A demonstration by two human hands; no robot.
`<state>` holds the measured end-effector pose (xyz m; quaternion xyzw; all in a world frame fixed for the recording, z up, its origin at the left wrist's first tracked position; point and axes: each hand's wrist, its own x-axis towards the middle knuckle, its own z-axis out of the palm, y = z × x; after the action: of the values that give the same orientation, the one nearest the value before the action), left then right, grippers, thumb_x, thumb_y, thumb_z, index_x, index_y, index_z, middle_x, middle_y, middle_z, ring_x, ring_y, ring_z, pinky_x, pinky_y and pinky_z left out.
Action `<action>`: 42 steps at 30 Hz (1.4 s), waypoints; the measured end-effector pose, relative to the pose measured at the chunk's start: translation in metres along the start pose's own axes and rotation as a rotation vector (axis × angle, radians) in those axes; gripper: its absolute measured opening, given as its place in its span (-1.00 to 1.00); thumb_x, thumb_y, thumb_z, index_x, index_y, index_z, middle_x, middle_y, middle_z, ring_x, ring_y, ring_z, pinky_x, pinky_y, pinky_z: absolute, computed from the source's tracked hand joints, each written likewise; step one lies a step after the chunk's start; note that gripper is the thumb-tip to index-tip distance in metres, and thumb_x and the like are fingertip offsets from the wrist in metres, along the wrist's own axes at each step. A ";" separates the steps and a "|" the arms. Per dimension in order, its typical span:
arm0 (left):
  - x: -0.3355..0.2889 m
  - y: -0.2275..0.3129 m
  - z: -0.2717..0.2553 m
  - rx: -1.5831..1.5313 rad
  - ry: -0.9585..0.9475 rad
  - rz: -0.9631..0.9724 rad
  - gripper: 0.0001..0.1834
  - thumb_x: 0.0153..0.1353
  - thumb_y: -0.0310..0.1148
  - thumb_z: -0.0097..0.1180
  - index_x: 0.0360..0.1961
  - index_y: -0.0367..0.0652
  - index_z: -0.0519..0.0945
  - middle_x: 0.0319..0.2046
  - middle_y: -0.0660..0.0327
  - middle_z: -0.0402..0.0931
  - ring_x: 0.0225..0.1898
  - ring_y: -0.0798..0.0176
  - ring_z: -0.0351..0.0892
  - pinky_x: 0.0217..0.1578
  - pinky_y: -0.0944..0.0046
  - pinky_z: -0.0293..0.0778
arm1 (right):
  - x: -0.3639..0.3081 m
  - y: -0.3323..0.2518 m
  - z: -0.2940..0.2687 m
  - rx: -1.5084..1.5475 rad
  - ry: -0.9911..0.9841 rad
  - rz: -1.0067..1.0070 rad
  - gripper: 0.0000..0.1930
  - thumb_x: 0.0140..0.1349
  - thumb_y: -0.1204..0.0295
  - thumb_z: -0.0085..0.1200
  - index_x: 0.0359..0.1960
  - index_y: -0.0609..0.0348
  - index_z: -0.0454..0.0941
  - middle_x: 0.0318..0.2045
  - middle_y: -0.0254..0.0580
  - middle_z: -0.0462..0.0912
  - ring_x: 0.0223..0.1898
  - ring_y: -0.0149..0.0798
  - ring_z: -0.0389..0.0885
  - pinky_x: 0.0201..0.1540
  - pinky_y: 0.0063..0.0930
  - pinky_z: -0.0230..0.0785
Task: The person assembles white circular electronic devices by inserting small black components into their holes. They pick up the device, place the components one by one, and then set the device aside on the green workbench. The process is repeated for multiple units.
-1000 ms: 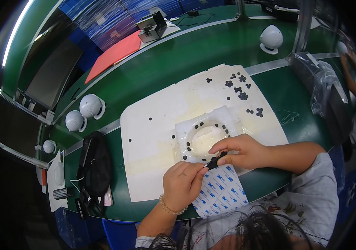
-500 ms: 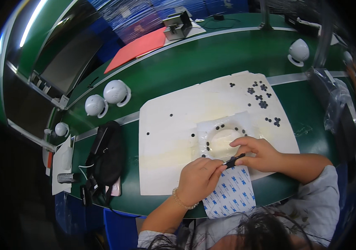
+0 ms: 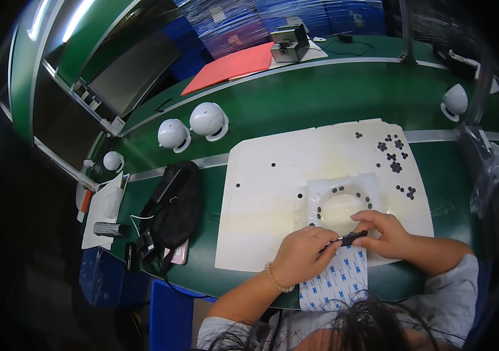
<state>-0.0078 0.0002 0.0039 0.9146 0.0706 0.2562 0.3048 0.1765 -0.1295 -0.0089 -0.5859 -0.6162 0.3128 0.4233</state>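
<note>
Both my hands meet over the near edge of the white board (image 3: 261, 234), pinching a small black strip-like piece (image 3: 354, 238) between them. My left hand (image 3: 305, 254) is closed on its left end, and my right hand (image 3: 388, 235) grips the right end with thumb and fingers. Below them lies a white backing sheet (image 3: 334, 284) with repeated blue print. Just beyond my fingers is a square of whitish translucent padding (image 3: 319, 190) with a round middle and small black dots around it. Loose black dots (image 3: 300, 196) lie to the left of this padding.
Clusters of black dots (image 3: 396, 167) lie on the board's far right. A black bag (image 3: 179, 202) sits left of the board. Rounded white devices (image 3: 208, 120) stand on the green table. A red sheet (image 3: 226, 67) and a metal box (image 3: 289, 44) are at the back.
The whole view has shifted, so the scene appears farther right and somewhat lower. My hands still hold the black piece together, and its tilt has changed slightly.
</note>
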 end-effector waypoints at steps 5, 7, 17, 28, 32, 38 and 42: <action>0.000 0.003 0.001 -0.022 0.011 -0.025 -0.89 0.03 -0.40 0.15 -0.42 -0.18 0.56 -0.55 0.19 0.50 -0.52 0.16 0.48 -0.52 0.27 0.38 | -0.004 0.005 0.002 -0.154 0.059 -0.154 -0.44 -0.05 0.46 0.25 0.02 0.17 0.30 -0.37 -0.16 0.63 -0.29 -0.19 0.60 -0.17 -0.42 0.38; -0.001 0.004 0.001 -0.001 0.005 -0.035 -0.90 0.04 -0.39 0.15 -0.42 -0.18 0.56 -0.55 0.19 0.50 -0.52 0.15 0.47 -0.52 0.26 0.37 | -0.006 0.006 0.003 -0.104 0.064 -0.102 -0.44 -0.05 0.47 0.25 0.02 0.19 0.30 -0.38 -0.14 0.63 -0.32 -0.21 0.61 -0.18 -0.43 0.38; -0.005 -0.002 -0.004 -0.042 -0.021 -0.021 -0.90 0.05 -0.38 0.12 -0.42 -0.18 0.56 -0.56 0.17 0.48 -0.52 0.13 0.47 -0.49 0.24 0.38 | -0.004 0.006 0.001 -0.032 -0.001 -0.127 -0.40 -0.06 0.57 0.24 0.05 0.22 0.24 -0.40 -0.11 0.62 -0.35 -0.25 0.61 -0.20 -0.45 0.38; -0.010 0.019 -0.050 -0.216 -0.039 0.048 -0.91 0.06 -0.41 0.11 -0.42 -0.18 0.52 -0.59 0.18 0.43 -0.54 0.13 0.43 -0.52 0.25 0.34 | 0.169 0.018 -0.025 -0.169 -0.107 -0.110 -0.60 0.29 0.14 -0.20 -0.06 0.21 0.43 -0.03 -0.13 0.45 0.04 -0.17 0.37 0.10 -0.35 0.18; -0.016 0.013 -0.064 -0.237 -0.051 -0.024 -0.91 0.08 -0.39 0.09 -0.42 -0.17 0.51 -0.59 0.19 0.43 -0.53 0.12 0.43 -0.51 0.25 0.35 | 0.287 0.024 0.033 -0.403 -0.325 -0.126 -0.55 0.28 0.11 -0.20 0.02 0.20 0.39 0.09 -0.03 0.36 0.13 -0.07 0.30 0.17 -0.32 0.12; -0.030 -0.005 -0.069 -0.263 -0.047 -0.124 -0.90 0.11 -0.36 0.06 -0.42 -0.16 0.51 -0.57 0.19 0.44 -0.50 0.13 0.45 -0.50 0.23 0.36 | 0.371 0.035 0.095 -0.741 -0.256 0.152 -0.26 0.20 -0.14 -0.32 0.26 0.14 0.07 0.30 0.03 -0.03 0.32 0.01 -0.07 0.29 -0.12 -0.22; -0.033 -0.004 -0.068 -0.215 -0.037 -0.142 -0.91 0.11 -0.37 0.06 -0.43 -0.15 0.51 -0.57 0.19 0.45 -0.50 0.13 0.46 -0.50 0.23 0.37 | 0.391 0.068 0.105 -0.868 0.049 -0.011 -0.33 0.16 -0.10 -0.17 0.18 0.13 0.21 0.16 0.02 0.26 0.22 -0.04 0.14 0.20 -0.11 -0.05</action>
<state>-0.0706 0.0297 0.0334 0.8740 0.1018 0.2230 0.4195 0.1318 0.2764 -0.0551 -0.7136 -0.6834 0.0086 0.1539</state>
